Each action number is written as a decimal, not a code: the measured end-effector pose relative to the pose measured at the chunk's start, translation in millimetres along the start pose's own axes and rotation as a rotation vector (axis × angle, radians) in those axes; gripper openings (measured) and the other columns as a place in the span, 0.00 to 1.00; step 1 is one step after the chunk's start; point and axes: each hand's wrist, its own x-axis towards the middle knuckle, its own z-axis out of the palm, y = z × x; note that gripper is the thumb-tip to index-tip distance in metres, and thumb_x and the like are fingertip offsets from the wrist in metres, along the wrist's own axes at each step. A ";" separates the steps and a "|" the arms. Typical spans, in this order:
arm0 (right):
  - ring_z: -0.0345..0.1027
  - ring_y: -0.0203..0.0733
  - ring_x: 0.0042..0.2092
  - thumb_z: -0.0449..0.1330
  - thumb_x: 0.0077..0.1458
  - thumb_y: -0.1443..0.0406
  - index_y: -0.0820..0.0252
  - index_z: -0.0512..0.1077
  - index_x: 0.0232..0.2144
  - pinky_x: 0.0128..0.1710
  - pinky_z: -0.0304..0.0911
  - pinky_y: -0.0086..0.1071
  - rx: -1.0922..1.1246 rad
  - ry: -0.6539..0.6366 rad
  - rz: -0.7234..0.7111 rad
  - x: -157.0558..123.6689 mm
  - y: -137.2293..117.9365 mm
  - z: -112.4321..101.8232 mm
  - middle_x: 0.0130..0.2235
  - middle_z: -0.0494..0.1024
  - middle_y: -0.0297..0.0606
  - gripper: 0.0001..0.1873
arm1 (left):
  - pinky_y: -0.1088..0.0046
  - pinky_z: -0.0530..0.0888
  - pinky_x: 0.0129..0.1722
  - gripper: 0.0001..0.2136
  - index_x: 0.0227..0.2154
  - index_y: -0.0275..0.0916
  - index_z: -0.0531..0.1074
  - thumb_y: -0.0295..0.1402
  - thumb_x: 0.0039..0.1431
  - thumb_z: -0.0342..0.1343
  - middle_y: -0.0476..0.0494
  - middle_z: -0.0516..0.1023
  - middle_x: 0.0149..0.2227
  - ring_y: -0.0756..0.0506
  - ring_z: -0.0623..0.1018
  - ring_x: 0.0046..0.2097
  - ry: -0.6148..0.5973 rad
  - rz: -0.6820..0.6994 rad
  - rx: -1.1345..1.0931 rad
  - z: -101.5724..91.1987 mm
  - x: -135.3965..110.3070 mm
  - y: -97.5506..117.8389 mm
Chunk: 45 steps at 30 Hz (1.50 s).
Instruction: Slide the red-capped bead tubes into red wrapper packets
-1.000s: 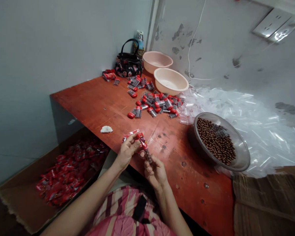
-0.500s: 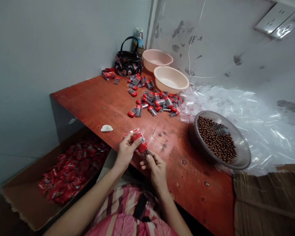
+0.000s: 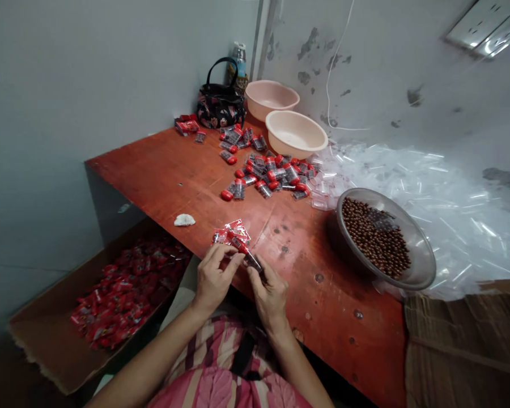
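Slanted red-capped plastic vial (image 3: 246, 254), apparently bead-filled

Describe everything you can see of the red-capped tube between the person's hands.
The red-capped tube is slim, with a glossy red end and a clear, plastic-looking end showing dark contents. It lies tilted diagonally above the table, red end by the left hand, dark end at the right hand's fingertips. Finer details are blurred.

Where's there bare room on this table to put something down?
Bare wood on the table shows left of the red-capped tubes, and between the right hand and the bowl. It's crowded around the tubes, up by the basins.
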 end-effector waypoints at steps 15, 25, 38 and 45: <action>0.67 0.43 0.40 0.55 0.52 0.64 0.55 0.70 0.43 0.43 0.63 0.38 0.140 -0.034 0.071 -2.7 -5.3 1.0 0.39 0.74 0.38 0.14 | 0.78 0.67 0.23 0.10 0.29 0.33 0.71 0.35 0.46 0.59 0.46 0.74 0.26 0.52 0.71 0.25 -0.136 -0.678 -1.065 25.6 -2.6 5.2; 0.67 0.33 0.24 0.57 0.50 0.63 0.63 0.70 0.32 0.25 0.66 0.26 0.500 -0.086 0.303 -8.4 -3.3 10.0 0.24 0.72 0.32 0.09 | 0.81 0.58 0.14 0.14 0.32 0.31 0.72 0.36 0.45 0.59 0.46 0.72 0.22 0.55 0.64 0.17 -0.157 -0.785 -1.002 29.8 -2.3 9.2; 0.64 0.29 0.18 0.61 0.45 0.61 0.65 0.69 0.24 0.16 0.60 0.19 0.908 -0.130 0.510 -0.9 5.2 11.8 0.21 0.73 0.34 0.10 | 0.78 0.63 0.15 0.17 0.37 0.33 0.71 0.41 0.46 0.57 0.46 0.73 0.22 0.54 0.66 0.18 -0.184 -0.721 -0.906 28.7 -11.9 14.1; 0.65 0.30 0.20 0.57 0.50 0.61 0.64 0.70 0.31 0.20 0.63 0.22 0.639 -0.094 0.384 -9.5 3.6 7.4 0.20 0.72 0.32 0.10 | 0.76 0.65 0.18 0.15 0.35 0.32 0.72 0.38 0.46 0.57 0.37 0.77 0.35 0.49 0.74 0.24 -0.189 -0.730 -0.886 30.6 -3.6 15.4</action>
